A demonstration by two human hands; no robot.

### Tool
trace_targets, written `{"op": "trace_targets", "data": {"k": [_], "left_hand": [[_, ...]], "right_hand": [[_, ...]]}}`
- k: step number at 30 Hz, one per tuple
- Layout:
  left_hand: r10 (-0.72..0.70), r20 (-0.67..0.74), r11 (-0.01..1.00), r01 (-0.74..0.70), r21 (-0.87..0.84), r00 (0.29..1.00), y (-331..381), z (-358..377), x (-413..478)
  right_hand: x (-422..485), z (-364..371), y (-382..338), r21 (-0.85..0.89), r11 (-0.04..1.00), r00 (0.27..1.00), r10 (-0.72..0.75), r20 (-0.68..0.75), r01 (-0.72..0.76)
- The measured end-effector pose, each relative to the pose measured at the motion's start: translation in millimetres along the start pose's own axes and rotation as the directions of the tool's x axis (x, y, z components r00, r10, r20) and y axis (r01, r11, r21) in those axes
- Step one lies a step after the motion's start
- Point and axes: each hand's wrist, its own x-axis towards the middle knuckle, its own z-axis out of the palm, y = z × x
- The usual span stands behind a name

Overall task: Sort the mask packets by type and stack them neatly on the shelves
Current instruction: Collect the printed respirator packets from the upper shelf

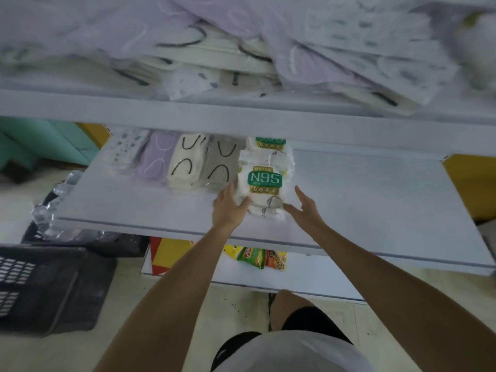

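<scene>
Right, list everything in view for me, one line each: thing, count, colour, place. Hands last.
N95 packets: one pile, a second behind, white with green labels, middle shelf centre.
grey packets: one stack, left of the N95 pile.
cream packets: one stack, black loops, left of grey.
purple packets: one stack, left of cream.
speckled packets: one stack, white, far left.
unsorted packets: heap, purple, cream, speckled, upper shelf.
middle shelf: one, white.
upper shelf: one, white.
snack packets: several, yellow, green, orange, shelf below.
crate: one, black, floor, left.
left hand: against the N95 pile's left side.
right hand: fingers straight, at its right corner.
</scene>
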Motion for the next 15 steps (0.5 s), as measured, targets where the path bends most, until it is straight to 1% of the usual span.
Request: {"op": "trace_targets", "data": {"k": [2,3,5,7,9,10,11,13,14,15], "left_hand": [[0.092,0.005,0.992,-0.092,0.091,0.996,-1.8,-17.9,-22.1],[0.161,0.009,0.978,-0.161,0.134,0.987,-2.5,-27.6,-33.4],[0.309,0.028,0.927,-0.308,0.215,0.951,-3.5,-45.8,-55.9],[0.411,0.093,0.862,-0.420,0.285,0.907,-2.7,-59.5,-79.4],[0.452,0.177,0.819,-0.485,0.307,0.875,1.9,-70.4,-101.4],[0.487,0.209,0.791,-0.529,0.306,0.848,7.4,-76.2,-111.2],[0.546,0.219,0.750,-0.588,0.302,0.809,15.9,-82.1,-120.4],[0.680,0.202,0.647,-0.706,0.289,0.705,39.3,-92.8,-134.9],[0.721,0.190,0.607,-0.740,0.289,0.666,53.6,-97.5,-141.5],[0.754,0.175,0.573,-0.764,0.295,0.633,68.1,-102.0,-147.1]], "right_hand": [[-25.5,-4.2,-3.8,-0.167,0.984,0.998,-0.067,0.008,0.068],[-40.2,-6.0,-9.1,-0.236,0.966,0.994,-0.107,0.012,0.106],[-69.1,-12.1,-25.9,-0.341,0.918,0.978,-0.209,0.019,0.203],[-98.1,-21.6,-47.9,-0.446,0.835,0.937,-0.349,0.027,0.323],[-128.0,-33.3,-72.8,-0.531,0.725,0.873,-0.485,0.059,0.438],[-142.5,-39.4,-85.4,-0.554,0.671,0.830,-0.553,0.069,0.493],[-156.9,-46.0,-97.8,-0.564,0.614,0.772,-0.633,0.067,0.552],[-182.8,-59.5,-122.8,-0.576,0.477,0.615,-0.787,0.057,0.664],[-193.8,-66.5,-134.6,-0.578,0.415,0.540,-0.840,0.053,0.703],[-204.0,-74.0,-146.5,-0.581,0.370,0.484,-0.874,0.047,0.725]]}}
